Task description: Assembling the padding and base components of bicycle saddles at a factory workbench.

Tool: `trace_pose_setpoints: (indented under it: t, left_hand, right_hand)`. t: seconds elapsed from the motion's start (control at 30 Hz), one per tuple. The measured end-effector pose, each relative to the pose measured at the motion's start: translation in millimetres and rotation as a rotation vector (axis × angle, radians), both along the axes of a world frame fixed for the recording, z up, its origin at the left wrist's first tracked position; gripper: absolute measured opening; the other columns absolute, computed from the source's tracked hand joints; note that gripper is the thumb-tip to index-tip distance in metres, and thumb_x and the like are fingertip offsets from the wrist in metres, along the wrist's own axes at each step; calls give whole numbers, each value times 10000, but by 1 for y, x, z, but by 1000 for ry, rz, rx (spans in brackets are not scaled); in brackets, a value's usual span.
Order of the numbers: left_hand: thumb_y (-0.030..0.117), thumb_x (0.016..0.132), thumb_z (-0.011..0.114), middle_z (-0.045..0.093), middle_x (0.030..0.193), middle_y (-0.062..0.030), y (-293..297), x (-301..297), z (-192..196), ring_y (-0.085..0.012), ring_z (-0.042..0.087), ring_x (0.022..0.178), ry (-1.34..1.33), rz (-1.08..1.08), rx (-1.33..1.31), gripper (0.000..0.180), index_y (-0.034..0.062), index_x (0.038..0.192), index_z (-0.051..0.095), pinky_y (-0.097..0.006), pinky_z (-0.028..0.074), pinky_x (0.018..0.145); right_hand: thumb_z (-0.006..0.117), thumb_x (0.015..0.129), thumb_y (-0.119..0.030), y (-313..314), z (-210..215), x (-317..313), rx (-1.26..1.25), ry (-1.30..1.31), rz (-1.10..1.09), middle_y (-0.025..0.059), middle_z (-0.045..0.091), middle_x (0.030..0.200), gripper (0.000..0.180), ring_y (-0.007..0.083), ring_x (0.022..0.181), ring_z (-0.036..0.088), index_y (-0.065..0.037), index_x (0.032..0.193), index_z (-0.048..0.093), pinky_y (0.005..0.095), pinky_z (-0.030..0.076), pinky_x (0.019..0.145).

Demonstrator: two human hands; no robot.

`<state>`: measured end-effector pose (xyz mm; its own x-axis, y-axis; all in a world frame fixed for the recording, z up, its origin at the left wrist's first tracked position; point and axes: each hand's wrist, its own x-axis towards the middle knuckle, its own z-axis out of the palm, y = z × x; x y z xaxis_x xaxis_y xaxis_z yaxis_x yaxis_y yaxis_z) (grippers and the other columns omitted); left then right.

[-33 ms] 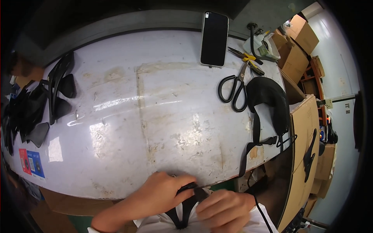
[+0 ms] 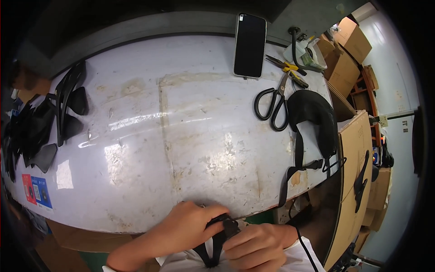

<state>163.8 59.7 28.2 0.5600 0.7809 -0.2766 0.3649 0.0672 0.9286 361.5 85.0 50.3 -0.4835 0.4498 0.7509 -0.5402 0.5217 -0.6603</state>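
My left hand [image 2: 190, 224] is at the table's front edge, thumb and fingers closed on a thin black piece [image 2: 212, 259]. Its two arms narrow to a V in front of my white clothing. Close beside it on the right, my right hand [image 2: 256, 248] is wrapped round a dark, stubby object [image 2: 231, 227]. That object's end points at the black piece near my left fingertips; whether they touch I cannot tell. A black cord [image 2: 304, 247] runs past my right wrist. My palms hide most of both held things.
On the white table [image 2: 136, 158] lie black shaped pieces [image 2: 34, 127] at left. Toward the right are a phone [image 2: 250, 45], black-handled scissors [image 2: 274, 106], yellow-handled pliers [image 2: 287, 67] and a curved black piece with straps [image 2: 315, 113]. A cardboard box [image 2: 355, 181] stands off the right edge.
My right hand and the dark object have shifted slightly to the left. My left hand and the black piece stay in nearly the same place.
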Motion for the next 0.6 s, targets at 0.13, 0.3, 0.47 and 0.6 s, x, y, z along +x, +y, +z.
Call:
trace_pose_setpoints:
  t: [0.13, 0.3, 0.47, 0.6]
  left_hand:
    - [96, 828, 737, 721, 795, -143, -3, -1, -4, -329, 704, 661, -2, 22, 19, 318, 123, 1145, 727, -379, 572, 625]
    - [155, 910, 705, 713, 774, -177, 1, -4, -1, -381, 695, 705, -18, -39, 16, 297, 73, 1193, 670, -448, 564, 654]
    - [173, 943, 682, 677, 705, -177, 2, -5, 1, -382, 677, 665, -58, -31, -3, 270, 65, 1190, 660, -446, 551, 626]
    - [67, 859, 697, 672, 688, -130, 1, -5, 4, -307, 673, 590, -29, -6, -35, 313, 102, 1170, 705, -376, 533, 564]
  right_hand:
    - [780, 899, -83, 4, 2, -10, 207, -110, 144, 119, 589, 663, 260, 283, 565, 617, -8, 728, 598, 419, 558, 589]
    - [639, 978, -58, -3, -2, -1, -304, -139, 118, 157, 642, 713, 334, 282, 603, 622, -12, 659, 550, 444, 544, 582]
    - [558, 994, -37, 4, -3, 5, -255, -10, 200, 207, 618, 841, 214, 339, 660, 619, 79, 819, 606, 461, 527, 609]
    - [775, 920, -100, -6, 3, -3, 71, 52, 71, 135, 611, 678, 249, 278, 582, 623, 0, 760, 612, 418, 563, 608]
